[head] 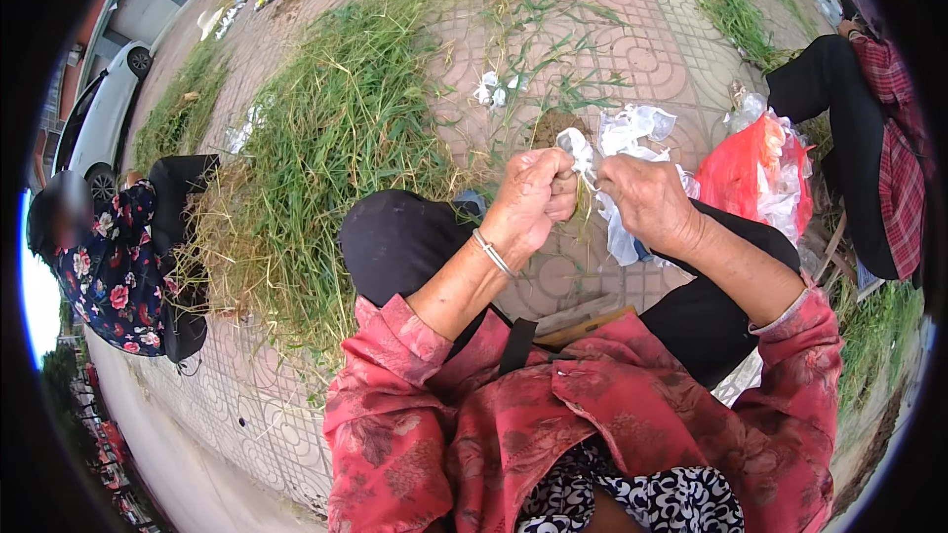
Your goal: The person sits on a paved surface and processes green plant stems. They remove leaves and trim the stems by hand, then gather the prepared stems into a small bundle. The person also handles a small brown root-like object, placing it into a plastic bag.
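In front of my knees, my left hand (539, 191), with a metal bangle at its wrist, is closed around the lower part of a small white plastic-wrapped bundle (575, 146). Fingertips of my right hand (650, 200) pinch white plastic at the bundle's side. What lies inside the wrap is hidden. Thin grass stems hang between both hands. Just beyond my right hand, loose white plastic pieces (635, 126) lie on the paving. A small mound of brown soil (557, 127) sits right behind the bundle.
A large heap of cut grass (348, 111) spreads at the left, beside a seated person in a floral top (111, 266). A red plastic bag (740, 163) stuffed with white plastic stands at my right, near another person's dark-trousered leg (859, 141). Small white bundles (495, 92) lie farther ahead.
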